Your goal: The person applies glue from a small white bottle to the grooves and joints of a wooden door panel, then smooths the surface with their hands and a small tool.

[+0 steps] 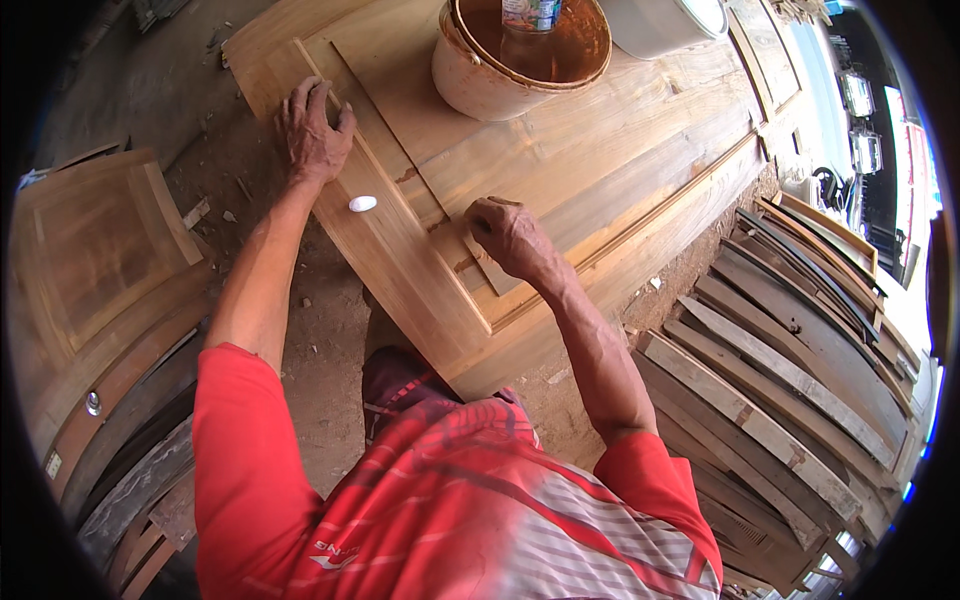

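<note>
A wooden door (390,240) with recessed panels lies flat in front of me. My left hand (316,132) rests on the frame piece at its near left edge, fingers and thumb spread, holding nothing I can see. My right hand (508,236) is closed over the panel, close to the groove beside the frame; its curled fingers hide whatever they may hold. Between the hands, a small white oval thing (362,203) sits on the frame. Brownish patches mark the wood along the groove near my right hand.
A stained bucket (480,85) with a printed can (531,14) inside stands on the door's far part. Beside it is a pale grey container (650,28). Stacked boards (770,390) lie at right on the dirt floor; another wooden panel (105,250) leans at left.
</note>
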The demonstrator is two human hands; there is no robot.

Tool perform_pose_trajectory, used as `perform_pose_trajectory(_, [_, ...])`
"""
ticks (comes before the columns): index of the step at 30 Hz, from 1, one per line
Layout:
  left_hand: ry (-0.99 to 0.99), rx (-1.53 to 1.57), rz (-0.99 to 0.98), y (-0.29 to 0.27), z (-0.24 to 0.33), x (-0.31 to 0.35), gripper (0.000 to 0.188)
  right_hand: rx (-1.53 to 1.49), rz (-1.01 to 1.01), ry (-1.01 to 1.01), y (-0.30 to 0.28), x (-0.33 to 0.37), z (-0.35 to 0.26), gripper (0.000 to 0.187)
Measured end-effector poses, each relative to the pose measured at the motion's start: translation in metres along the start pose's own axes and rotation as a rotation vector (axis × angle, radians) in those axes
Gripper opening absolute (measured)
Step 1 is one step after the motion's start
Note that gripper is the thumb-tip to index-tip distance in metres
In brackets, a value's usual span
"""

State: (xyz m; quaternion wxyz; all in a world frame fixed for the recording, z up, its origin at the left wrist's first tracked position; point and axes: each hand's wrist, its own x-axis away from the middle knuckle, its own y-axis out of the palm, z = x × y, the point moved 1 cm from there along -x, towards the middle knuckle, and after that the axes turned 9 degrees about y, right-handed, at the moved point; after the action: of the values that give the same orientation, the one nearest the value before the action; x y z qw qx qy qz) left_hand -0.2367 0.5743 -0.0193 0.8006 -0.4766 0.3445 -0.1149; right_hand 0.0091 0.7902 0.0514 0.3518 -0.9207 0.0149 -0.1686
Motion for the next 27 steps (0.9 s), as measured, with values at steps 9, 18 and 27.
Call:
perform_pose_trajectory(9, [0.026,-0.061,0.014,0.003,-0.002,-0.001,0.045,-0.056,0.187,0.372,-0.042,0.047,0.011,0.014])
perform_pose_trajectory(18, [0.009,-0.037,0.027,0.007,-0.008,0.003,0.046,-0.057,0.15,0.325,-0.031,0.051,-0.005,0.016])
perform_pose_trajectory(27, [0.019,-0.01,0.063,0.005,-0.005,0.002,0.048,0.09,0.063,0.094,-0.002,-0.001,-0.021,0.015])
